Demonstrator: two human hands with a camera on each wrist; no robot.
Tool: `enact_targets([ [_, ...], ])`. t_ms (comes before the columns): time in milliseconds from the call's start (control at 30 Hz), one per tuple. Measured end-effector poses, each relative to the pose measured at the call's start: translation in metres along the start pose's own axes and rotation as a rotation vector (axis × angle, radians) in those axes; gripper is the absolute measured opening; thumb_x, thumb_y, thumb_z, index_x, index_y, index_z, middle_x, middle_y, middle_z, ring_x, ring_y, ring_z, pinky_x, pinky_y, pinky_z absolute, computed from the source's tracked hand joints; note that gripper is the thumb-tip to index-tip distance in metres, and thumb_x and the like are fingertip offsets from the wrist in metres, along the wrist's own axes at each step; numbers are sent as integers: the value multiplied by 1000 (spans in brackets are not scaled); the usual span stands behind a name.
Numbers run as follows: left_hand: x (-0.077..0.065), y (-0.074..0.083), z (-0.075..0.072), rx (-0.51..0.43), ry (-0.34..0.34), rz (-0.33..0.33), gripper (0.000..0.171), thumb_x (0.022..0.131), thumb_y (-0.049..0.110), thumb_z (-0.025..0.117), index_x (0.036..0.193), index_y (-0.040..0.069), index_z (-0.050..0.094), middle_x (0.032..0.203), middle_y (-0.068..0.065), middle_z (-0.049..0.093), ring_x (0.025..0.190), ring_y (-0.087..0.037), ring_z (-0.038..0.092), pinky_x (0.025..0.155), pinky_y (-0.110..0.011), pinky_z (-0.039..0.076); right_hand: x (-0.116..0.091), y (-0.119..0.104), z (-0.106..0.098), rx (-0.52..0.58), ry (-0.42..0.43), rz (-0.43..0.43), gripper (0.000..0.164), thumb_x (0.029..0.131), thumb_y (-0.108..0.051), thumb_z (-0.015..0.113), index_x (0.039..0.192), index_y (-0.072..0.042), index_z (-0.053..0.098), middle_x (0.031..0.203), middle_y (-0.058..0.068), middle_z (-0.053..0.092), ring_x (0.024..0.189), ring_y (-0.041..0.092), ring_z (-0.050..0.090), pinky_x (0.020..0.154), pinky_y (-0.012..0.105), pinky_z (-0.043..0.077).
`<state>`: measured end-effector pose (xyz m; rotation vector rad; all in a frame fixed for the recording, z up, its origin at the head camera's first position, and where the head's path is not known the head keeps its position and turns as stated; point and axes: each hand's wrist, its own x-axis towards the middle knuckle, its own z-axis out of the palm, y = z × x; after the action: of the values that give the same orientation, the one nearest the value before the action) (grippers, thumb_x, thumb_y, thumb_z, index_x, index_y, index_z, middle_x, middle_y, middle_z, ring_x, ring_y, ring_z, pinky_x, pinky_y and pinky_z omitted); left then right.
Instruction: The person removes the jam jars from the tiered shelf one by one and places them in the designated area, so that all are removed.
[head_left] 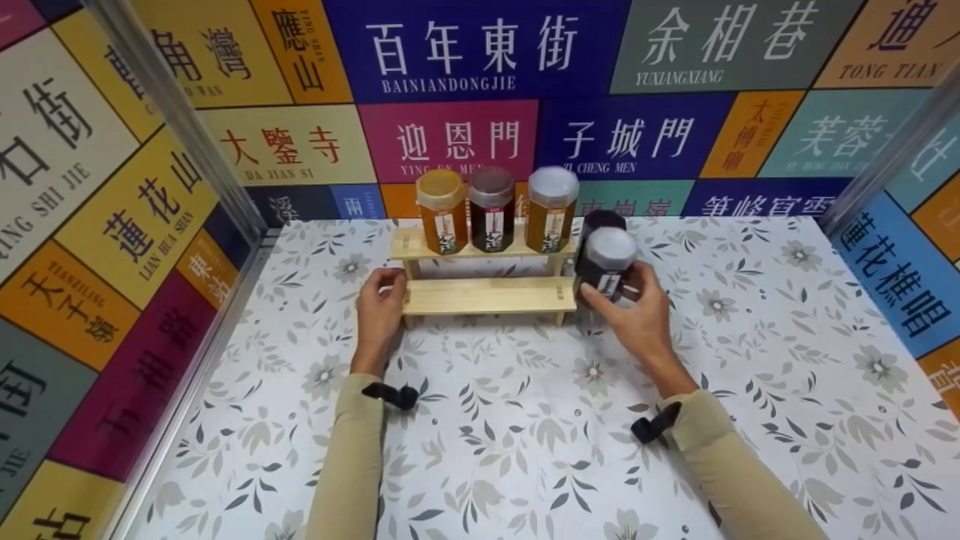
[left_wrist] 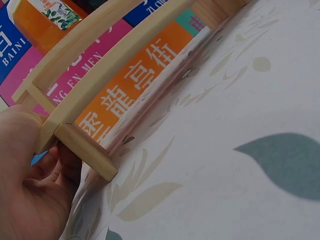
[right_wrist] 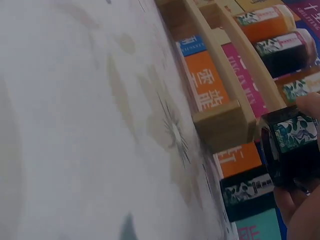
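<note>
A two-tier wooden rack (head_left: pixel 487 297) stands on the table. My left hand (head_left: pixel 379 309) grips the left end of its lower step; in the left wrist view the fingers curl beside the wooden leg (left_wrist: pixel 86 152). Beyond the rack's right end, my right hand (head_left: pixel 636 311) holds a dark jar (head_left: pixel 602 274) with a pale lid, upright and raised beside the lower step. Right behind it stands a second dark jar (right_wrist: pixel 247 192), mostly hidden in the head view. Along the upper step are an orange jar (head_left: pixel 444 217), a dark red jar (head_left: pixel 492 217) and an amber jar (head_left: pixel 552 217).
A white tablecloth (head_left: pixel 480 450) with grey leaves and flowers covers the table. Colourful panels with Chinese lettering (head_left: pixel 450 60) wall off the back and both sides. Metal posts (head_left: pixel 187 112) stand at the corners. Each wrist wears a black strap (head_left: pixel 390 395).
</note>
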<state>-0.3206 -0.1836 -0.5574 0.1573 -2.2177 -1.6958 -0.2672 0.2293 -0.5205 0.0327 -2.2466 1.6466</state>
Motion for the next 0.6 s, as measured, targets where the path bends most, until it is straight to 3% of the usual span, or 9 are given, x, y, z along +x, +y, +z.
enact_targets([
  [233, 1, -3, 0, -20, 0, -9, 20, 108, 19, 66, 119, 4, 72, 117, -15, 72, 108, -21, 68, 89, -24, 54, 15, 13, -29, -47, 42, 67, 80, 88, -33, 93, 151, -7, 51, 137, 13, 65, 125, 23, 62, 113, 46, 55],
  [400, 1, -2, 0, -25, 2, -16, 19, 108, 18, 66, 119, 4, 72, 116, -15, 71, 107, -22, 67, 86, -22, 54, 23, 21, -45, -59, 56, 146, 86, 85, -32, 95, 152, -6, 49, 147, 16, 61, 137, 28, 60, 119, 46, 49],
  [600, 1, -2, 1, -23, 2, -3, 19, 108, 18, 66, 118, 4, 73, 116, -14, 72, 108, -21, 67, 88, -24, 54, 25, 31, -58, -115, 16, 261, 96, 86, -40, 94, 158, -6, 41, 157, 18, 54, 145, 33, 55, 122, 47, 46],
])
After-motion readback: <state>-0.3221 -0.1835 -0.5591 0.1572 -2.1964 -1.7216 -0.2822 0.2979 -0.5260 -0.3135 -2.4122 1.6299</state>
